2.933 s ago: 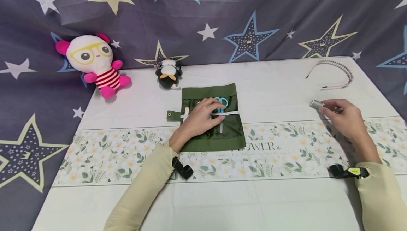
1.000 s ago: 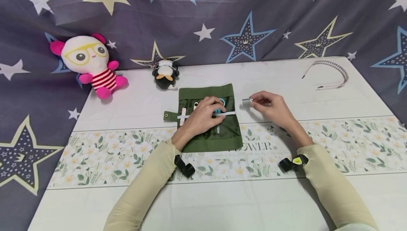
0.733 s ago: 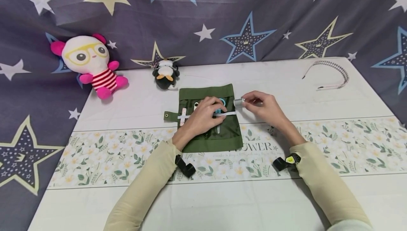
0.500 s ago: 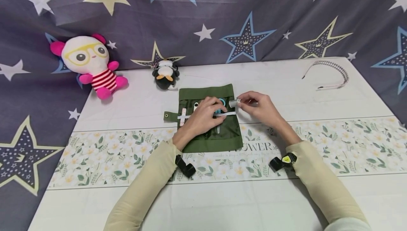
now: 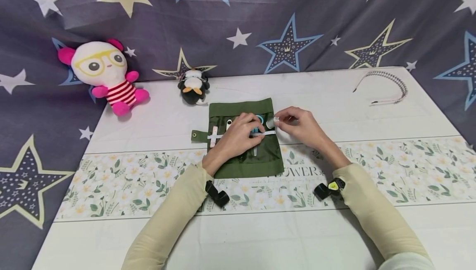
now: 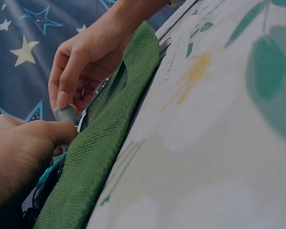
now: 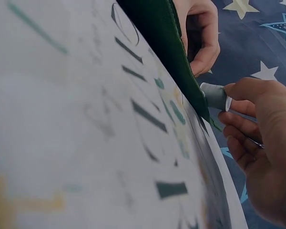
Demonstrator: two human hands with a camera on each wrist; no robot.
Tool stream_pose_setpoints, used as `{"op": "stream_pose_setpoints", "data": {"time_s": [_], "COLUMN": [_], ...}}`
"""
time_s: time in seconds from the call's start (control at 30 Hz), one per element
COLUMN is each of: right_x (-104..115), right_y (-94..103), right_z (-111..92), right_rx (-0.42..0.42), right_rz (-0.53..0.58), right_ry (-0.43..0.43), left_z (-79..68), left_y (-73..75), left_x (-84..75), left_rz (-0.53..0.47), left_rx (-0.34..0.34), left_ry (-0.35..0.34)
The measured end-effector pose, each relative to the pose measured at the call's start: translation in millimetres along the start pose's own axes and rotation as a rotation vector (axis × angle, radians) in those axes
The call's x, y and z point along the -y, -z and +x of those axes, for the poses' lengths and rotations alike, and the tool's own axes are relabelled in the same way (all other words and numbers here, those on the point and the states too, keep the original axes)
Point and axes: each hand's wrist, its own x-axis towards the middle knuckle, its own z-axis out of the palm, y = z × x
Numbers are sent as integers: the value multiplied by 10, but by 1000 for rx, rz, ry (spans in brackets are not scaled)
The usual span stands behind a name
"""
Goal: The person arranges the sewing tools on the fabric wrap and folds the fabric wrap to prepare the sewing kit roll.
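A green sewing roll (image 5: 241, 171) lies unfolded mid-table, a white elastic band (image 5: 270, 132) running across it. My left hand (image 5: 238, 136) rests over it, thumb and fingertips pinching the band beside the blue-handled scissors (image 5: 260, 118), which the fingers partly cover. My right hand (image 5: 299, 125) pinches a grey thread spool (image 5: 270, 123) by its white end, over the roll's right edge just above the band. In the right wrist view the spool (image 7: 214, 97) is tilted between thumb and fingers. In the left wrist view the band (image 6: 82, 120) rises right next to the spool (image 6: 66, 114).
Under the band's left part sits a pale pink strip (image 5: 214, 136); a snap tab (image 5: 199, 136) sticks out beyond it. A plush panda (image 5: 108, 76) and a small penguin toy (image 5: 193, 87) stand at the back left. A headband (image 5: 394, 84) lies back right.
My right hand has carried the spool leftward from the right side of the table to the roll's edge beside the band. The left hand has stayed on the roll.
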Motion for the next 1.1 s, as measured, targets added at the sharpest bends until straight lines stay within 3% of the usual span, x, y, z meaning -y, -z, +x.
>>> {"op": "stream_pose_setpoints", "data": {"time_s": [0.43,1.1], "right_x": [42,50], "right_y": [-36,-1], "right_z": [48,162], "right_rx": [73,105], "right_rz": [-38,-65], "right_ry": [18,34], "left_z": [1,16], "left_y": [-14,-20], "left_x": [-3,3], "left_rz": [5,2], "left_rx": [-21,-55], "left_ry": [-1,-26]}}
